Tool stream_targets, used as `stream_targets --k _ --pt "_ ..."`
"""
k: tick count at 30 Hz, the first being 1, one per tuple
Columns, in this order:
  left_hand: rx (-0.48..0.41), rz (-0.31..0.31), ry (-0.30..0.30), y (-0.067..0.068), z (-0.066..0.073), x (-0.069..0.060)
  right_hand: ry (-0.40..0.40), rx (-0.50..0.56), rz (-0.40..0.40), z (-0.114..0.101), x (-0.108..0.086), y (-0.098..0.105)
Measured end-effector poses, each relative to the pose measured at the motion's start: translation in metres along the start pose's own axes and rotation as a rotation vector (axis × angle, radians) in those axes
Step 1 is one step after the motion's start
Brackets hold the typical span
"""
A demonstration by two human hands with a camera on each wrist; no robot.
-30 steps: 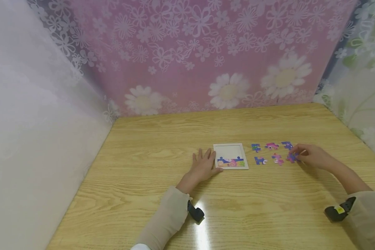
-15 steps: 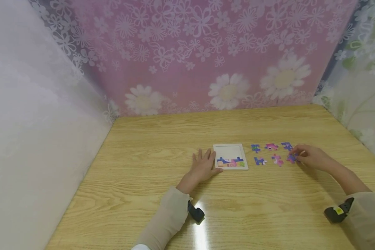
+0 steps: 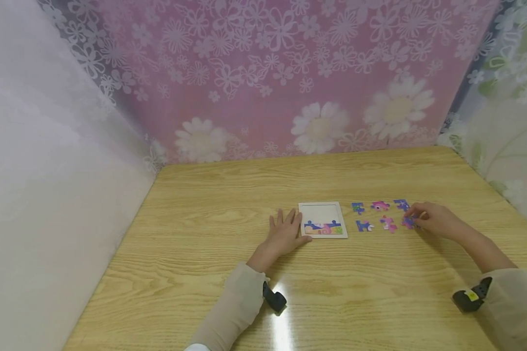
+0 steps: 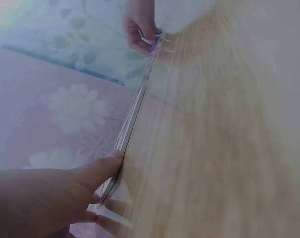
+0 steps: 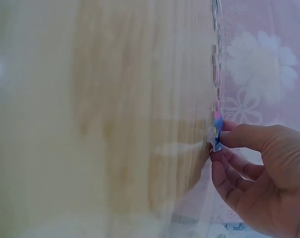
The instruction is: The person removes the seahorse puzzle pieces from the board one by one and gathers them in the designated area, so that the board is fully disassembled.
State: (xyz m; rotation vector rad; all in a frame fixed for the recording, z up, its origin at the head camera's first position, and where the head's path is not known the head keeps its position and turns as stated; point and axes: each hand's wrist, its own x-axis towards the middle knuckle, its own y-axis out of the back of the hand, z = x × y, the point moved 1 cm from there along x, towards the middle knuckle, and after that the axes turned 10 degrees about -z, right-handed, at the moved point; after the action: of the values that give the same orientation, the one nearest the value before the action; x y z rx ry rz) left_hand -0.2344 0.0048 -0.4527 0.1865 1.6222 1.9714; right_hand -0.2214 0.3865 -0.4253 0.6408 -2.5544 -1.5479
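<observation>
A white puzzle frame (image 3: 318, 211) lies on the table, its bottom row filled with joined pieces. My left hand (image 3: 283, 236) rests at its left edge, fingers spread, with the thumb along the near corner; the left wrist view shows the thumb (image 4: 103, 171) touching the frame's side. To the right, my right hand (image 3: 436, 220) pinches a purple-blue jigsaw piece (image 3: 408, 222) at the near end of the loose pieces. In the right wrist view, the thumb and fingers are on that piece (image 5: 218, 131), low at the tabletop. The fingers hide part of it.
Loose pieces lie in two rows between the frame and my right hand: a green-blue piece (image 3: 357, 208), a pink piece with an eye (image 3: 380, 206), a purple piece (image 3: 401, 204), a blue piece (image 3: 363, 225) and a pink-purple piece (image 3: 388, 224). A flowered curtain (image 3: 254, 107) hangs behind the table.
Both hands keep nearly the same places, the right one still at the same jigsaw piece. The whole head view has shifted very slightly.
</observation>
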Motion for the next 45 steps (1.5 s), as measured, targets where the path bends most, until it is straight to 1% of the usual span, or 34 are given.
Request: stream_targets --k 5,10,15,16,17,22,23,24,26,33,39,45 --pt "0.000 -0.005 -0.002 0.000 -0.001 0.001 -0.008 -0.037 -0.011 -0.001 0.002 0.001" --pt "-0.006 -0.006 -0.006 0.001 -0.001 0.001 -0.012 -0.067 0.008 -0.003 0.004 0.000" --pt "-0.016 -0.001 -0.015 0.002 -0.002 0.001 -0.018 -0.057 0.029 -0.004 0.004 -0.001" --pt "-0.020 -0.001 -0.019 0.002 -0.003 0.001 -0.019 -0.053 0.032 -0.004 0.004 -0.002" --pt "-0.030 0.014 -0.034 0.002 -0.004 0.001 -0.020 -0.048 0.034 -0.004 0.004 -0.002" --pt "-0.017 0.005 -0.047 0.004 -0.008 0.002 -0.028 -0.005 0.031 -0.001 0.005 -0.004" --pt "-0.012 0.004 -0.047 0.004 -0.008 0.003 -0.028 0.008 0.028 0.000 0.005 -0.004" --pt "-0.001 -0.012 -0.036 0.005 -0.008 0.004 -0.028 0.019 0.028 0.001 0.005 -0.004" --pt "0.006 -0.011 -0.036 0.005 -0.009 0.005 -0.027 0.034 0.027 0.003 0.005 -0.005" --pt "0.013 -0.011 -0.035 0.007 -0.011 0.006 -0.005 0.032 0.047 0.006 0.006 -0.008" --pt "0.000 -0.013 -0.036 0.009 -0.010 0.005 0.011 0.041 0.052 0.005 0.006 -0.006" --pt "-0.008 -0.011 -0.032 0.009 -0.010 0.005 -0.010 0.053 0.054 -0.001 0.006 0.001"
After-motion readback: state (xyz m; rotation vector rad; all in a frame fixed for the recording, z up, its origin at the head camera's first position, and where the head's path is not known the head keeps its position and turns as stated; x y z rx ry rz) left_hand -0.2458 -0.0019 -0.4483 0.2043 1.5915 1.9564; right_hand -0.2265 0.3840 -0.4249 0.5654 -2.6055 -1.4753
